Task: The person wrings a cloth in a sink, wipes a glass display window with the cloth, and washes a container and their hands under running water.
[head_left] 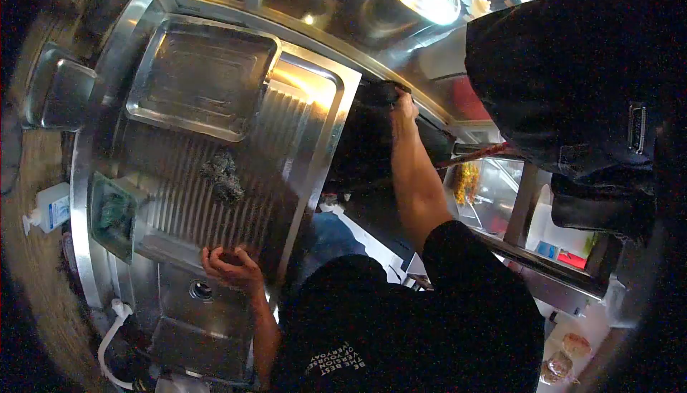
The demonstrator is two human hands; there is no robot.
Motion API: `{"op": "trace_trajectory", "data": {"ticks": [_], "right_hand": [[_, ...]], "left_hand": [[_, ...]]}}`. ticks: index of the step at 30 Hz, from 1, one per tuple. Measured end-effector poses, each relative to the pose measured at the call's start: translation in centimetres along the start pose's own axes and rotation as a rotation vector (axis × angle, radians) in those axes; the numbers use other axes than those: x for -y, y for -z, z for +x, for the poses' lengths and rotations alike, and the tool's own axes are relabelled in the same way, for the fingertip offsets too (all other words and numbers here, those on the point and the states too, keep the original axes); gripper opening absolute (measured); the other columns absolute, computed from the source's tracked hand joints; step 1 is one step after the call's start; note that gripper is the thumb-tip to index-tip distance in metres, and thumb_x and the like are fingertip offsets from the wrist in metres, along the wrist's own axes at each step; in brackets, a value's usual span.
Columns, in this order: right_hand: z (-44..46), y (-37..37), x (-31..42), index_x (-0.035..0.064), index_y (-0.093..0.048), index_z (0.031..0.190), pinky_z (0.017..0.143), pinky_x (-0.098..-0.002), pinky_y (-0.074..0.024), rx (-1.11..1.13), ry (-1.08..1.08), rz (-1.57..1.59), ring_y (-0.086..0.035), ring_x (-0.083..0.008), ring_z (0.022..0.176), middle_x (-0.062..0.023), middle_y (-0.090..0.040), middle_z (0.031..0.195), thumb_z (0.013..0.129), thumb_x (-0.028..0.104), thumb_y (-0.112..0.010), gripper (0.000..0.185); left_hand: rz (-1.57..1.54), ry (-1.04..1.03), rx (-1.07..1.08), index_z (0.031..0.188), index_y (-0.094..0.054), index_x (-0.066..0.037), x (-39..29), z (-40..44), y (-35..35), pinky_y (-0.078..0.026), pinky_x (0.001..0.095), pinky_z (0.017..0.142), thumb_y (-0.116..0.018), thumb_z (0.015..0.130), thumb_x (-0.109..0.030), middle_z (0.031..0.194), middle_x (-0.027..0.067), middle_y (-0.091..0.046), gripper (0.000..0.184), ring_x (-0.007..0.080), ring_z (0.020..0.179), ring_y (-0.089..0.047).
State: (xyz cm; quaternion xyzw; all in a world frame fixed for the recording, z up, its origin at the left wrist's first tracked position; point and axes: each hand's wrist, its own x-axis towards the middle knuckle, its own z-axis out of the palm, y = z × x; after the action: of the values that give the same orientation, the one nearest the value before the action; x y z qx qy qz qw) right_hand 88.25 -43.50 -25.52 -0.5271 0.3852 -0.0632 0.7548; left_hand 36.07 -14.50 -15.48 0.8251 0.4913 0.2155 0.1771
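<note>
Left fingers (232, 267) are loosely curled and a bit apart, over the sink (204, 339) edge; right fingers (403, 103) are closed around one dark thing (383, 93), too dark to name. Nearest the left ones: one drain (201, 290) just below, one wire scourer (223, 177) above on the ribbed tabletop (207, 222). To their left, one green tub (98, 215) with dark green stuff in it, then one bottle (53, 207). Farther up, one big tray (204, 78).
</note>
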Motion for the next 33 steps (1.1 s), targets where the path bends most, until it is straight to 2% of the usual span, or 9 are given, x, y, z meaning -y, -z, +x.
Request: {"op": "trace_trajectory", "data": {"ticks": [4,7,11,16,21,24,28,31,33], "right_hand": [[-3.0,-2.1,0.5,-0.0075,-0.068,0.091,0.068,-0.0412,-0.0601,-0.219,0.202,-0.169,-0.069,-0.0277,0.075,-0.0142,-0.070,0.089,0.076,0.004,-0.082,0.024],[-3.2,-1.0,1.0,-0.0069,-0.069,0.084,0.067,-0.0403,-0.0606,0.020,0.317,0.132,-0.069,-0.0266,0.074,-0.0166,-0.069,0.085,0.075,0.004,-0.084,0.021],[3.9,1.4,-2.2,-0.0106,-0.067,0.093,0.067,-0.0424,-0.0605,-0.204,0.315,-0.204,-0.069,-0.0289,0.070,-0.0185,-0.070,0.093,0.082,0.004,-0.079,0.022],[0.8,0.5,0.0,-0.0145,-0.061,0.108,0.070,-0.0436,-0.0605,-0.189,0.111,-0.027,-0.070,-0.0311,0.080,-0.0185,-0.068,0.102,0.090,0.005,-0.073,0.029],[8.6,3.2,-2.8,-0.0106,-0.062,0.106,0.062,-0.0406,-0.0581,0.282,0.234,-0.152,-0.067,-0.0266,0.071,-0.0153,-0.068,0.094,0.090,0.002,-0.071,0.023],[4.9,2.9,-2.5,-0.0087,-0.063,0.099,0.056,-0.0388,-0.0559,0.059,0.356,-0.292,-0.065,-0.0239,0.064,-0.0118,-0.068,0.086,0.085,0.007,-0.077,0.025],[5.6,2.3,-2.9,-0.0094,-0.066,0.092,0.061,-0.0385,-0.0582,-0.028,0.302,-0.270,-0.068,-0.0251,0.070,-0.0129,-0.069,0.088,0.082,0.009,-0.080,0.025],[-4.4,0.1,1.1,-0.0103,-0.069,0.092,0.068,-0.0386,-0.0594,0.242,0.353,-0.065,-0.070,-0.0263,0.075,-0.0141,-0.071,0.089,0.083,0.011,-0.079,0.025],[-0.2,2.3,-0.3,-0.0116,-0.071,0.093,0.073,-0.0372,-0.0583,0.136,0.449,-0.369,-0.070,-0.0239,0.079,-0.0140,-0.073,0.091,0.085,0.015,-0.076,0.028]], "left_hand": [[0.066,-0.048,-0.005,0.107,-0.055,-0.006,-0.3,0.3,0.5,-0.039,0.0556,0.104,-0.063,0.091,-0.033,0.137,0.0209,-0.051,0.032,0.0398,0.127,-0.048],[0.070,-0.035,0.004,0.107,-0.055,-0.006,-0.2,0.7,0.7,-0.040,0.0553,0.103,-0.063,0.090,-0.033,0.136,0.0208,-0.052,0.032,0.0394,0.127,-0.049],[0.062,-0.025,0.013,0.106,-0.055,-0.006,-0.3,0.3,0.5,-0.040,0.0549,0.102,-0.063,0.091,-0.034,0.135,0.0209,-0.053,0.033,0.0393,0.127,-0.049],[0.062,-0.056,0.003,0.107,-0.055,-0.005,0.3,0.3,0.4,-0.039,0.0548,0.104,-0.062,0.092,-0.036,0.135,0.0214,-0.053,0.036,0.0399,0.127,-0.049],[0.059,-0.063,-0.004,0.108,-0.055,-0.003,0.1,0.5,0.7,-0.038,0.0548,0.106,-0.060,0.092,-0.036,0.135,0.0222,-0.053,0.037,0.0410,0.127,-0.050],[0.033,-0.036,0.014,0.108,-0.055,-0.003,-0.1,0.3,0.4,-0.038,0.0547,0.107,-0.060,0.093,-0.036,0.135,0.0230,-0.052,0.037,0.0420,0.127,-0.050],[0.034,-0.065,0.008,0.109,-0.054,-0.002,0.1,0.5,0.5,-0.038,0.0549,0.107,-0.061,0.093,-0.033,0.136,0.0245,-0.051,0.036,0.0424,0.128,-0.049],[0.014,-0.056,-0.009,0.108,-0.054,-0.002,0.2,0.5,0.2,-0.038,0.0554,0.106,-0.061,0.092,-0.031,0.135,0.0248,-0.050,0.034,0.0424,0.128,-0.048],[-0.029,-0.018,0.007,0.108,-0.054,-0.003,0.9,-0.2,-0.3,-0.038,0.0559,0.106,-0.061,0.092,-0.031,0.136,0.0247,-0.050,0.034,0.0422,0.128,-0.048]]}}
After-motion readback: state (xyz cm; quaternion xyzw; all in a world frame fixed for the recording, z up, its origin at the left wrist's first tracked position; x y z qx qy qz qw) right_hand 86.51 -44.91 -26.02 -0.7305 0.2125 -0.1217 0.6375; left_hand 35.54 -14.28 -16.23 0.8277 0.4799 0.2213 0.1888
